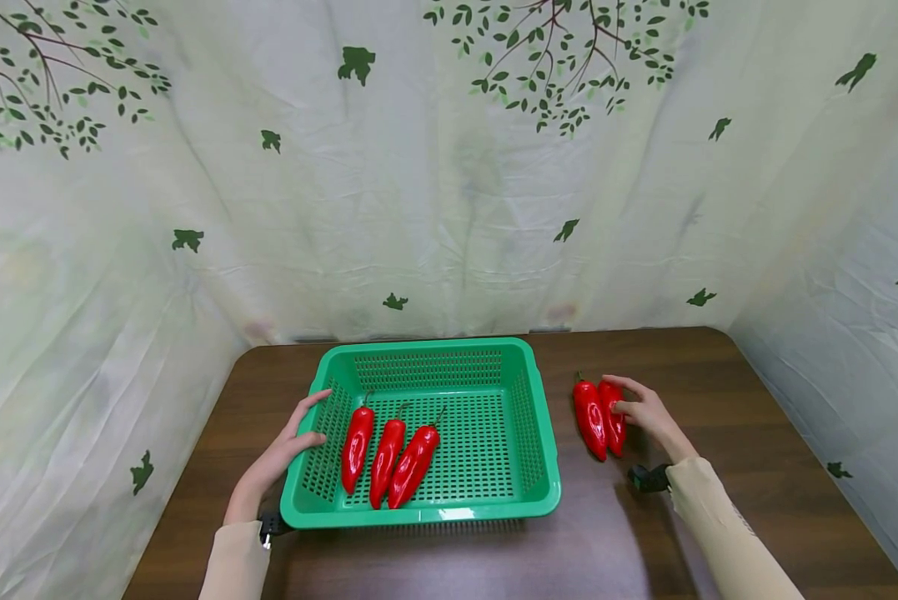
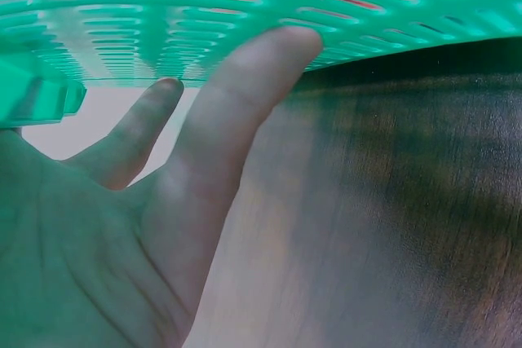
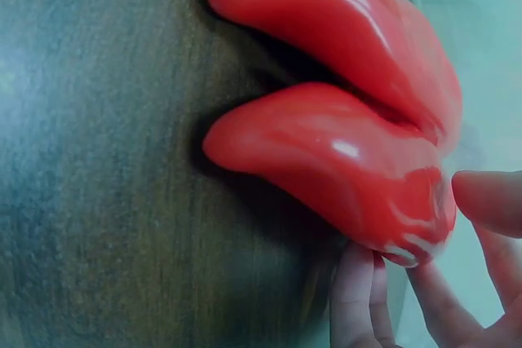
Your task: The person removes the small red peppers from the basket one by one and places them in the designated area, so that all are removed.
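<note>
A green perforated plastic basket [image 1: 534, 417] stands on the table, and inside its left half lie three glossy red peppers [image 1: 414, 467] with thin stems. My left hand [image 1: 287, 442] is at the basket's left side, its fingers and thumb spread and fairly straight. In the left wrist view the thumb [image 2: 236, 103] lies against the slotted wall. To the right of the basket, two more red peppers lie side by side, the left pepper [image 1: 589, 421] touching its neighbour. My right hand [image 1: 647, 412] pinches the right-hand pepper [image 3: 326, 152] near its stem end, thumb and fingertips on its surface.
The dark brown wooden table [image 1: 569, 542] extends around the basket on all sides. Behind it hangs a pale cloth [image 1: 449, 208] printed with leaves and branches, which also runs along the left and right sides.
</note>
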Demonstrator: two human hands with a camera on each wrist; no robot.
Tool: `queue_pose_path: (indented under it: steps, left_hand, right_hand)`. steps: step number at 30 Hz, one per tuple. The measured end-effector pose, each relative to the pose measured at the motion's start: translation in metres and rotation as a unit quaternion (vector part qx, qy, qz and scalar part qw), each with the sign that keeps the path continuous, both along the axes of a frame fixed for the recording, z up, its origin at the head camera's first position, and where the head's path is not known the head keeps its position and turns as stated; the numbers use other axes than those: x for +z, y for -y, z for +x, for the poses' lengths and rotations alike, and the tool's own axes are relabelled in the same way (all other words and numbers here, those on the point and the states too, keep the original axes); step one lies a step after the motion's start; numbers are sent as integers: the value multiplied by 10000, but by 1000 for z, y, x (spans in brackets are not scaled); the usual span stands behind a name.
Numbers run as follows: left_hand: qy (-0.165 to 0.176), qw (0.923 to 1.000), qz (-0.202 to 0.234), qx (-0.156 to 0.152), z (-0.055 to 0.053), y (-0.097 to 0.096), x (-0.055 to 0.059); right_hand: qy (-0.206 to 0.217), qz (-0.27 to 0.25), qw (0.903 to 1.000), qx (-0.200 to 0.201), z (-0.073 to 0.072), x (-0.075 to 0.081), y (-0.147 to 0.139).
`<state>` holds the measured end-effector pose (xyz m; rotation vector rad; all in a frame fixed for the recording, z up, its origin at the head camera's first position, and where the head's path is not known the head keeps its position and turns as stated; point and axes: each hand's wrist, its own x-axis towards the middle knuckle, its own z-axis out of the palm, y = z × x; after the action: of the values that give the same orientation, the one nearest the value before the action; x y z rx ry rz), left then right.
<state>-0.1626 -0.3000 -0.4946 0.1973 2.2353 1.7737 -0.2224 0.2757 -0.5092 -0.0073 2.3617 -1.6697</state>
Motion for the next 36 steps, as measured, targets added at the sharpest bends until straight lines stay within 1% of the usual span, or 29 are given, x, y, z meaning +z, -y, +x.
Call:
queue_pose_path:
  steps: [9,11,17,19,25,30,36]
  left_hand:
    - [-16,10000,24,-4,-1,0,-1]
    - [-17,10000,27,-6,0,0,0]
    - [-24,10000,40,-28,0,0,0]
    - [-25,10000,49,-40,0,0,0]
    - [8,10000,86,-34,0,0,0]
    - [33,9999,95,-27,1,0,0]
    - [5,10000,69,-31,1,-1,0]
  right_hand:
    - [-51,5,9998,-184,0,-1,-1]
    - [-87,-41,9997,-226,2,3,-1]
    - [-326,-122,9990,-280,4,6,-6]
    - [-411,-111,9986,-302,4,3,-8]
    - [-506,-223,9977,-384,8,8,-10]
    - [-577,-203,9971,-447,9,13,-7]
    - [-662,-389,9962,-410,10,21,-1]
